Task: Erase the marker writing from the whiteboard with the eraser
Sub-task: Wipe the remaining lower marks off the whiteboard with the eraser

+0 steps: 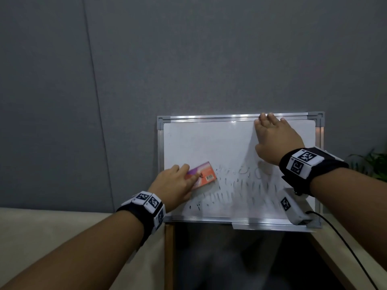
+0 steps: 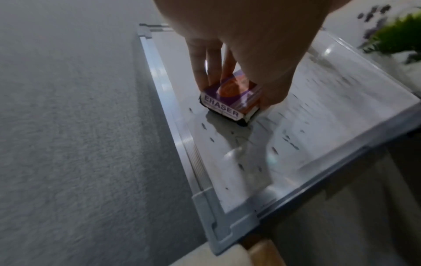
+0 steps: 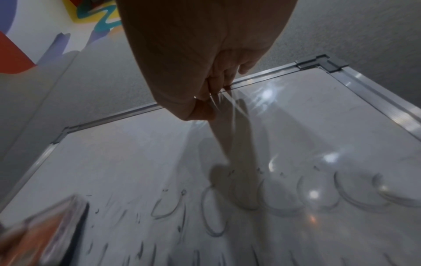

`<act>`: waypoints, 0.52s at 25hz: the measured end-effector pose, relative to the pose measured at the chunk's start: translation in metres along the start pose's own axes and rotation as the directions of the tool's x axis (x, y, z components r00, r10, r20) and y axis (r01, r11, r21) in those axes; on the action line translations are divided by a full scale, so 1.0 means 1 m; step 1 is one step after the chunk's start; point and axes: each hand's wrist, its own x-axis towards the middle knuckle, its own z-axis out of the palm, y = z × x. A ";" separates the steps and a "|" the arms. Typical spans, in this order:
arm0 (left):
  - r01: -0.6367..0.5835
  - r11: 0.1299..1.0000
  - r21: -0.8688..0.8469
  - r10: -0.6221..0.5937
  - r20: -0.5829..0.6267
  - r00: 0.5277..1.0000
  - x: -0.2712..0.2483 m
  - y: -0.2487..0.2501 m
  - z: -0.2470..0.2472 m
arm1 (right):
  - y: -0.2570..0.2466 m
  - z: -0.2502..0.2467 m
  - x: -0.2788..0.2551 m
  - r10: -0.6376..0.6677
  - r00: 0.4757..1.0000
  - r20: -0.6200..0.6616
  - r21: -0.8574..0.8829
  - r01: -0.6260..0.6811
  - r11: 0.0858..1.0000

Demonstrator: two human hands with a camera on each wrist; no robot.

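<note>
- Whiteboard [image 1: 219,143] upright against grey wall [image 1: 125,70].
- L hand [image 1: 173,185] pinches eraser [image 1: 204,174], pad flat on board's lower-left area.
- R hand [image 1: 274,139]: fingers straight, draped over top frame edge.
- Marker writing [image 1: 247,185]: faint smeared strokes across lower half.

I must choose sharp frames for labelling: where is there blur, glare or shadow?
Head view: dim but fairly sharp. Left wrist view: plant blurred; eraser casts a shadow on the whiteboard. Right wrist view: glare spots on the board, eraser smeared, right hand dark.
</note>
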 end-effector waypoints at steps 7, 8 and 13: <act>0.047 0.999 -0.005 -0.047 -0.051 0.998 0.013 -0.002 -0.006 | -0.004 0.009 -0.019 -0.055 0.996 -0.064 0.083 0.061 0.995; 0.083 0.996 -0.011 -0.084 -0.059 0.995 0.019 -0.003 -0.009 | -0.005 0.013 -0.024 -0.072 0.995 -0.075 0.085 0.078 0.993; 0.056 0.997 -0.045 -0.058 -0.033 0.998 0.030 0.013 -0.008 | 0.001 0.027 -0.043 -0.091 0.996 -0.024 0.083 0.093 0.992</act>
